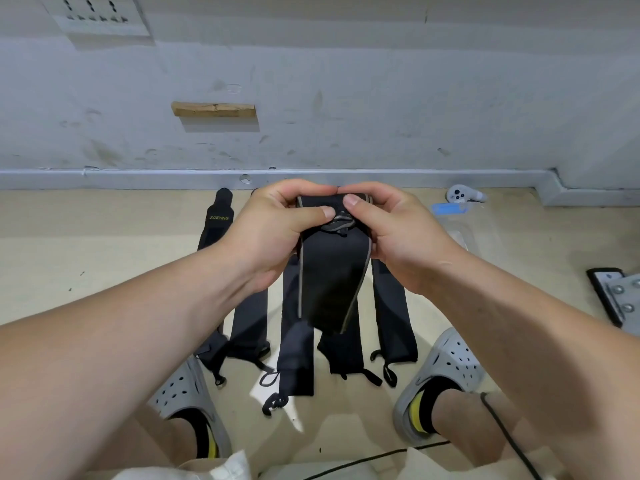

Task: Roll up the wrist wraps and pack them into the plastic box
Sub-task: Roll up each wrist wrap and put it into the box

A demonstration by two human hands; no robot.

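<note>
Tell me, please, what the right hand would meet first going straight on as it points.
Likely the left hand: the right hand points leftward over the wrist wrap both hold, their fingertips almost touching.

A bare, scuffed back room, more makeshift workspace than home: the white wall (pixel 381 98) is stained and marked, with a socket panel (pixel 100 15) high at the left and a scrap of wood (pixel 214 109) stuck on above a grey skirting (pixel 415 174). On the pale floor (pixel 86 254) lie a white handheld controller (pixel 462 195), a bolted metal bracket (pixel 620 296) and a loose black cable (pixel 381 456).
</note>
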